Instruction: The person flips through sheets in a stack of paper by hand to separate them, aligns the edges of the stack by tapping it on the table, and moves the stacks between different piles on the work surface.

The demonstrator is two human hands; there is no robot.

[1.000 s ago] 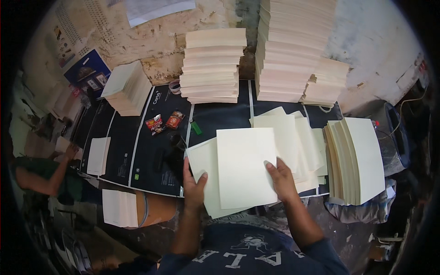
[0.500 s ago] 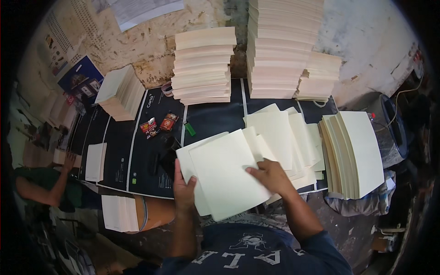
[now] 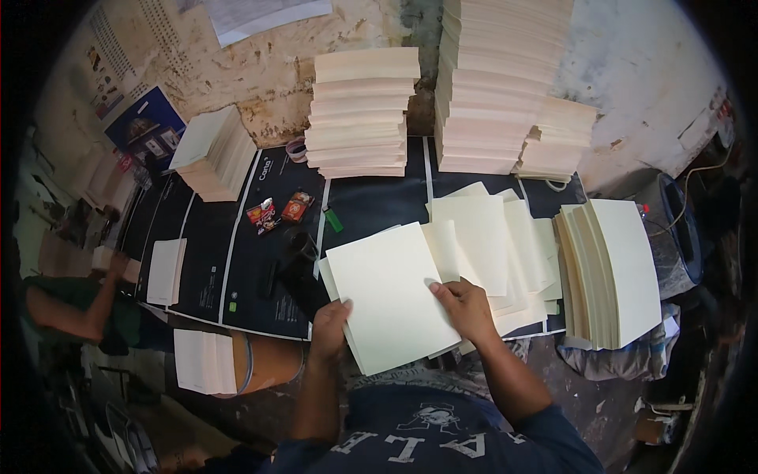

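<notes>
Clearly, from where I'm standing, printing is turning up all around; I'm counting the hours from the held sheets, with twelve facing away from the worker. White lettering (image 3: 266, 169) is running along the black table cover (image 3: 375, 207) at half past ten, and finer print is showing near its edge at nine. Two red packets (image 3: 297, 207) are bearing coloured printing at half past ten, closer in. Pale letters are crossing the worker's dark shirt (image 3: 387, 407) at six.

The cream sheets (image 3: 393, 300) are overlapping in both hands, above the table's near edge. Their long axis is slanting: the far end is pointing between eleven and twelve, the near end between five and six. The left hand (image 3: 329, 332) is pinching them between eight and nine, thumb on top; its fingers are hiding underneath, so I'm unable to tell their spread. The right hand (image 3: 466, 310) is closing on the edge at three, thumb pressing the face.

Loose sheets (image 3: 478, 237) are fanning out around one to two, and a thick stack (image 3: 636, 272) is standing at three.
</notes>
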